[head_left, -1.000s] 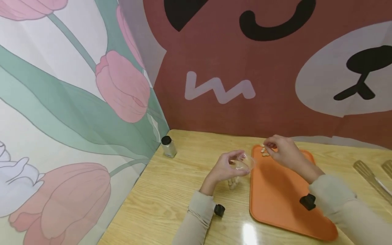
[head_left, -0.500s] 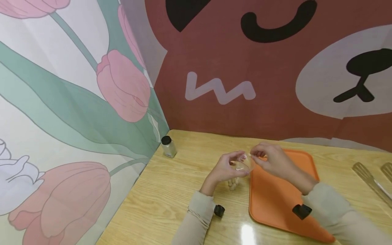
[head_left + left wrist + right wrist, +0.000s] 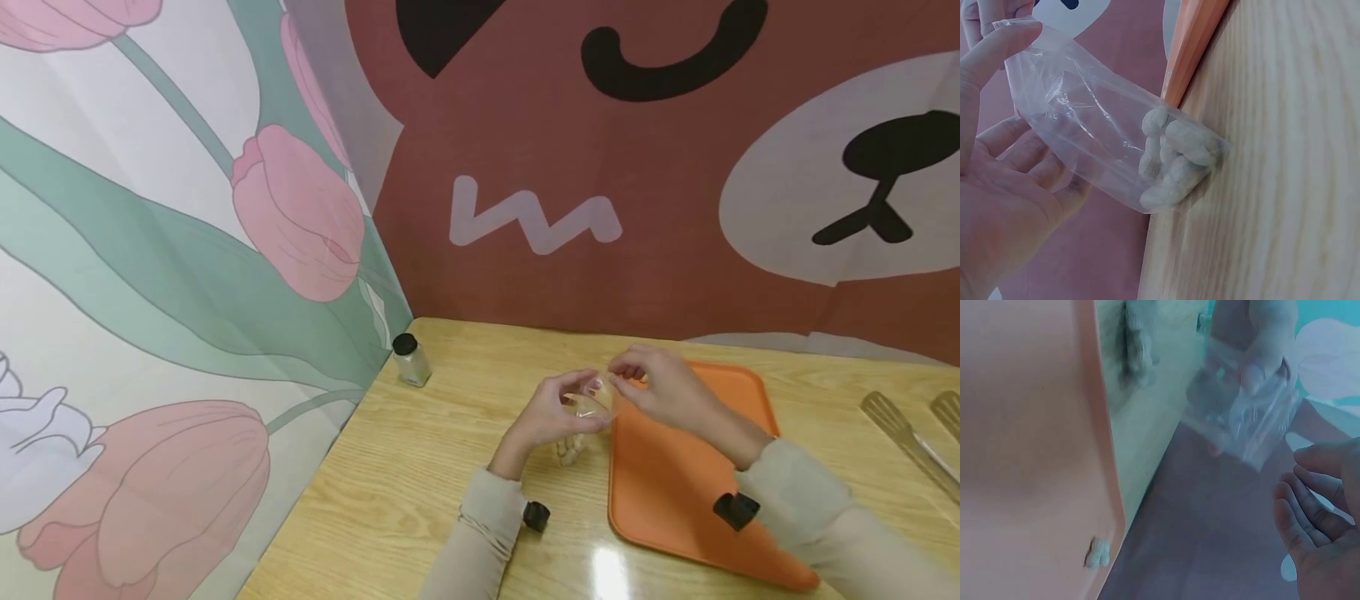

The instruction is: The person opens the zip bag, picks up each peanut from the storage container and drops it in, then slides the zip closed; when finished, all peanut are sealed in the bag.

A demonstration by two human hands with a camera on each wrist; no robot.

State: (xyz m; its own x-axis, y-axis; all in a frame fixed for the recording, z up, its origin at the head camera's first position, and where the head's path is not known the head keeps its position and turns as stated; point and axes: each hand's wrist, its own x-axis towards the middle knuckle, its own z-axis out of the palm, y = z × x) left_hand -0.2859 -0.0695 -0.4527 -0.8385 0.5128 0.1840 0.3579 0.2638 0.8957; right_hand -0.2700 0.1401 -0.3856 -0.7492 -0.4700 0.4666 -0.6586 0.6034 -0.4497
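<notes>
while the left hand (image 3: 542, 414) grips the mouth of a clear plastic bag (image 3: 1085, 106) between curved thumb and fingers, we see the right hand (image 3: 675, 396) just beside that opening, its fingers loosely bent and a slim gap between thumb and nearest fingertip. below the left hand, we find several peanuts (image 3: 1179, 156) in their shells, gathered in the bottom corner of the bag; we cannot tell whether that corner touches the wooden table (image 3: 405, 475). to the right of the bag we have an orange tray (image 3: 667, 500), lying flat under the right forearm, and near its corner we spot a loose peanut (image 3: 1097, 554). black wrist cameras (image 3: 536, 516) sit at the pale sleeves (image 3: 472, 533). farther out, we notice a small jar (image 3: 412, 365) with a black lid, upright near the table's far left corner, and two slotted spatulas (image 3: 892, 417) well to the right of the tray, one cut off by the frame. behind everything we see a reddish-brown bear backdrop (image 3: 525, 287), with tulip-printed cloth (image 3: 300, 212) to the left.
</notes>
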